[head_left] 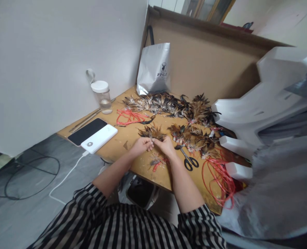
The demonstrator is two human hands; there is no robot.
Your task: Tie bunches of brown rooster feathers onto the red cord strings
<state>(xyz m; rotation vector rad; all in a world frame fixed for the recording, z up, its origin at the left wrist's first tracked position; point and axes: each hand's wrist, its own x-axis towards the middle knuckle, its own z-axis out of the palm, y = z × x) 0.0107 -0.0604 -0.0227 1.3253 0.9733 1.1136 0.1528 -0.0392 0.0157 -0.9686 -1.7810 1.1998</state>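
At the middle of the table, my left hand [142,145] and my right hand [164,145] meet, with fingertips pinched together. Between them is a small bunch of brown and black feathers [151,131], its tips fanning out beyond my fingers. Both hands are closed on its base, which my fingers partly hide. Just below my hands lie loose feather scraps and a bit of red string [156,167]. Right of my right hand are black-handled scissors [188,161], their blades pointing toward a row of feather bunches [195,138].
A longer heap of feathers [166,105] runs along the back, before a silver bag [154,69]. Red string lies in tangles at left [129,117] and right [220,180]. A lidded jar [104,98], a phone [87,131] and a cabled white power bank [99,139] sit left. White foam [246,107] stands right.
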